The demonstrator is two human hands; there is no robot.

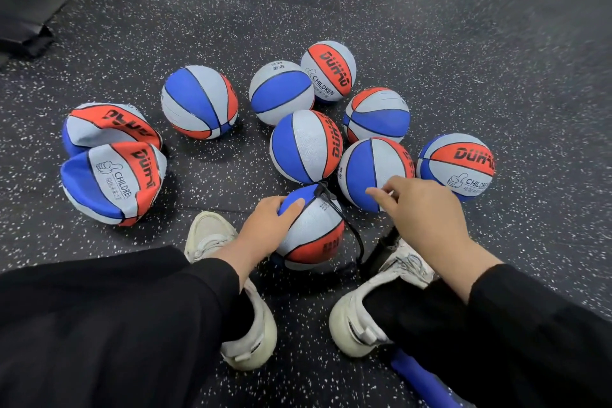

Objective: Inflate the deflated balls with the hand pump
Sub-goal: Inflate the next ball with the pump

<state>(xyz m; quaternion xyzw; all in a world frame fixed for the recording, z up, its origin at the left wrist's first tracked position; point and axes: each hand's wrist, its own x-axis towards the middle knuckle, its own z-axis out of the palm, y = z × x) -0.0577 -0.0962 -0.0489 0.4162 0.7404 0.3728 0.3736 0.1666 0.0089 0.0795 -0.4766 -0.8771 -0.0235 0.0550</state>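
Left hand (265, 225) cupped around the hosed ball (314, 235), right hand (427, 209) just right of it, fingers loosely extended, empty, pump (384, 250) right of ball, two flat balls (112, 162) far left

Speckled floor (463, 60) is carrying eight round balls (199, 102), two flat balls (112, 182), a pump (381, 250) and shoes (251, 325).

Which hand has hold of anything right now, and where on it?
The left hand grips the ball with the pump hose plugged in, on its upper left side. The right hand hangs open above, holding nothing.
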